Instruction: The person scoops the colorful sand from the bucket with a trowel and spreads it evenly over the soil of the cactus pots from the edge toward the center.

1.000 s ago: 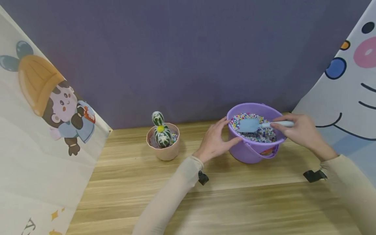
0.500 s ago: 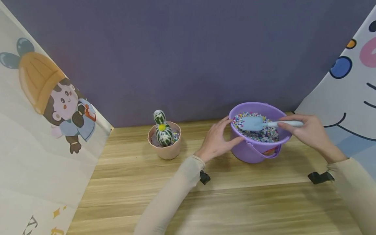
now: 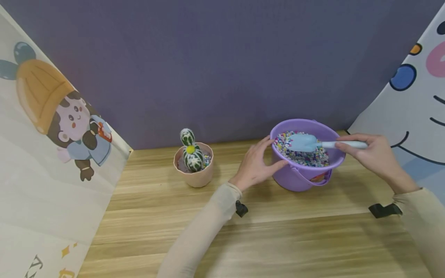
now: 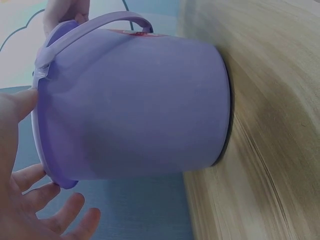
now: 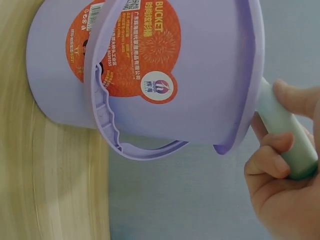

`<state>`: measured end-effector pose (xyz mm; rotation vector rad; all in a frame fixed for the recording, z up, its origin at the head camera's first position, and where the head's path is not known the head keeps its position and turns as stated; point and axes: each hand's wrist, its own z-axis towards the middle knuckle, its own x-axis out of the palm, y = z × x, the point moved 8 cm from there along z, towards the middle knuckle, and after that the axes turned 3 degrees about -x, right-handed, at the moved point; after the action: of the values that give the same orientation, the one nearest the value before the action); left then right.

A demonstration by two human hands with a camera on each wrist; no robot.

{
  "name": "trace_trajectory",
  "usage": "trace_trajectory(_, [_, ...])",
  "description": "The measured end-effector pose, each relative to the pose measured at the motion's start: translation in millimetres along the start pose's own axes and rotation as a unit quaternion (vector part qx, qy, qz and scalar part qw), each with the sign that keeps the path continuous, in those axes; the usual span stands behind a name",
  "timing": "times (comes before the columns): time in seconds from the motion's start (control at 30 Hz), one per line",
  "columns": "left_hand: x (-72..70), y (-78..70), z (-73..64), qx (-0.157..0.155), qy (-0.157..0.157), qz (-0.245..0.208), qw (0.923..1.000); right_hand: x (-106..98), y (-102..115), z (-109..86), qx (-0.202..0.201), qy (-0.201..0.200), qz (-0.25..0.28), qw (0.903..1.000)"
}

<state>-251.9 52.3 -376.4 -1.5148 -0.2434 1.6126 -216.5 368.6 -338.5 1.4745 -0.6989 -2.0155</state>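
Note:
My right hand (image 3: 368,156) grips the pale handle of a light-blue shovel (image 3: 303,143), thumb along its top. The shovel's blade lies flat over the small multicoloured beads (image 3: 307,158) inside a purple bucket (image 3: 295,179). In the right wrist view my fingers curl round the handle (image 5: 287,130) beside the bucket's rim. My left hand (image 3: 253,165) rests against the rim's left side, thumb and fingers spread. In the left wrist view the thumb and the first fingertips touch the rim, while the other fingers (image 4: 75,215) stick out beyond it. The bucket stands upright on the wooden table.
A peach pot (image 3: 196,179) with a green-and-white cactus (image 3: 192,154) stands left of the bucket, with some coloured beads in it. A dark wall (image 3: 208,77) rises behind the table (image 3: 167,216). Printed cartoon panels flank both sides. The bucket's handle (image 5: 135,152) hangs down at its front.
My right hand has drawn the shovel to the right, so its blade sits nearer the bucket's middle. The left hand keeps its place at the rim. The head view has shifted slightly.

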Motion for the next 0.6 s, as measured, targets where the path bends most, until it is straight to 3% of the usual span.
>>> trace_trajectory(0.6, [0.2,0.7,-1.1,-0.004,-0.007,0.001,1.0,-7.5,4.0,-2.5,0.035,0.016,0.003,0.9992])
